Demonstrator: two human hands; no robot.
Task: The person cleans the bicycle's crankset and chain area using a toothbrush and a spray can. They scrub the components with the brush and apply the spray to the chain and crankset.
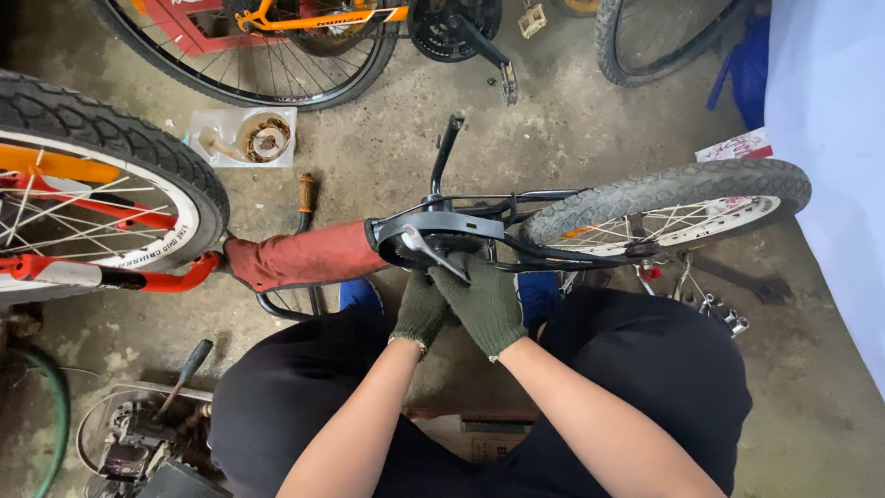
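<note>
Both hands wore dark green knit gloves and met over the black chain guard [442, 226] of a small bike lying on the concrete floor [553, 138]. The right hand [484, 300] was clenched around the handle of a silver wrench [429, 251], whose head sat just above the grip, against the chain guard. The left hand [422, 309] lay pressed against the right one, fingers curled under it; whether it grasped the wrench as well could not be told. Left of the grip, a red cloth [304, 256] was wrapped over the frame. Right of it stood the rear wheel [664, 207] with its grey tyre. A black crank arm [445, 152] rose beyond the grip. Far left of the hands was the wheel of an orange bike [101, 198], and beyond it a plastic tray [241, 136] holding rusty parts.
</note>
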